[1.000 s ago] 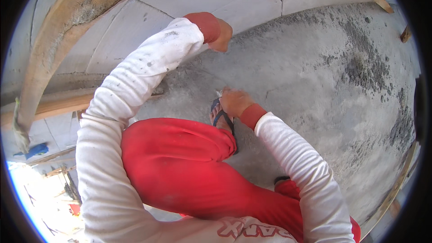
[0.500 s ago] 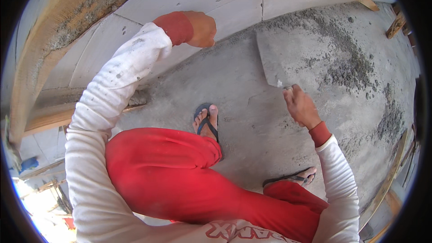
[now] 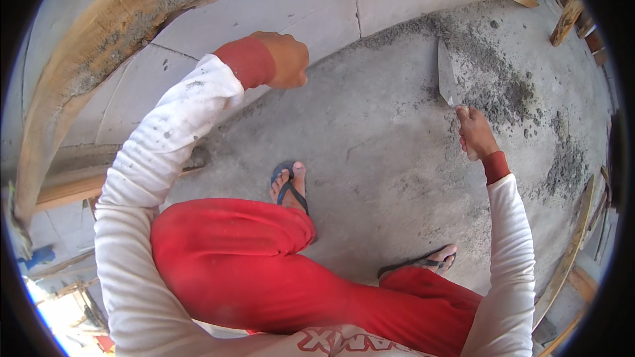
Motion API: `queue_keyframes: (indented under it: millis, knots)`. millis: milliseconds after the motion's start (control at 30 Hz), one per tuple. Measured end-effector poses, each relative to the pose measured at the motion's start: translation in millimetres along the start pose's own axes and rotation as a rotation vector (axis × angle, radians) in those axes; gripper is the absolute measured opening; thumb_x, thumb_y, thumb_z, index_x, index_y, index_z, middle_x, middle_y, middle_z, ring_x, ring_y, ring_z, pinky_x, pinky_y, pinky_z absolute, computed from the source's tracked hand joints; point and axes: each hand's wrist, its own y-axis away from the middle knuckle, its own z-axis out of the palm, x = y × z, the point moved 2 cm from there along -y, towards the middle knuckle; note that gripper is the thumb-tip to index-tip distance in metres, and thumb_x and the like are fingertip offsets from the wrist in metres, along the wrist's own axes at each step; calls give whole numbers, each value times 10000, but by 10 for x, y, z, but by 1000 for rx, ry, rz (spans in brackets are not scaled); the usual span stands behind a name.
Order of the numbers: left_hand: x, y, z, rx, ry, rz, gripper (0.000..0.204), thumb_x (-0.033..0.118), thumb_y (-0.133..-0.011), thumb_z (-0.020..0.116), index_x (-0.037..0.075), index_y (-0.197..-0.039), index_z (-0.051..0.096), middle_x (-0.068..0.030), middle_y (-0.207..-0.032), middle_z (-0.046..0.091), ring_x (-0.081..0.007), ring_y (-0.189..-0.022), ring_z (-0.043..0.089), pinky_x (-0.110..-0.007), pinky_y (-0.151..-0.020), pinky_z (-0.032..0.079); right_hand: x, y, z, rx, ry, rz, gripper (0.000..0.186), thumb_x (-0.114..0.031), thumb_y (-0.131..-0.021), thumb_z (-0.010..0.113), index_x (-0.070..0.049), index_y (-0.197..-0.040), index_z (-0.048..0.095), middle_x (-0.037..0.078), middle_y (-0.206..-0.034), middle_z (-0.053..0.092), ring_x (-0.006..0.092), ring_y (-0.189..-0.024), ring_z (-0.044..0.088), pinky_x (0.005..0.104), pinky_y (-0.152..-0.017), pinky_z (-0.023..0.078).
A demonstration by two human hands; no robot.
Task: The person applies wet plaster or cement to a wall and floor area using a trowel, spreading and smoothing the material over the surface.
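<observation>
Right hand (image 3: 475,133) gripped a flat grey steel trowel (image 3: 447,80), blade on the rough grey concrete floor (image 3: 383,152) by loose dark mortar (image 3: 509,92); left hand (image 3: 286,59) fisted, empty, against the pale block wall (image 3: 317,16); curved wooden plank (image 3: 99,59) above.

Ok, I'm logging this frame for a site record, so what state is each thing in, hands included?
right hand: closed around the trowel's handle.
trowel: held, blade tip pointing away over the floor.
left hand: fisted, up by the block wall, holding nothing visible.
block wall: standing, joints visible.
cement floor: grey, smooth near the feet.
loose mortar: scattered, dark, beside the blade.
wooden plank: leaning along the wall, mortar-stained.
</observation>
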Motion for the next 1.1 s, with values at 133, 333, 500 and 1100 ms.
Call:
queue_keyframes:
  millis: [133,333,500,1100]
  knots:
    - [14,82,19,-49,-23,7,283,377,-966,644,120,-966,763,-115,-897,766,-353,-853,733,-480,-800,581,-210,481,661,-177,67,-78,435,-396,-1064,517,32,-1042,590,165,-729,648,302,-551,669,423,-513,541]
    - [123,-56,42,-32,-140,16,321,369,-950,625,85,-839,725,-138,-847,748,-372,-814,717,-503,-782,566,-381,831,1807,-340,348,-418,468,-410,-1045,531,45,-1127,601,335,-929,708,530,-933,688,591,-860,535]
    - [43,-41,102,-12,-79,43,306,347,-941,603,84,-841,724,-145,-852,746,-373,-831,716,-504,-784,562,-401,448,1031,-243,236,-132,436,-382,-1082,502,40,-1000,577,197,-717,662,315,-563,684,470,-529,544]
    - [278,-230,-58,38,-89,174,299,337,-933,608,73,-891,740,-160,-874,749,-404,-844,709,-526,-781,556,376,-43,-97,87,-69,50,429,-406,-1056,520,11,-972,579,94,-667,594,201,-493,603,394,-436,496]
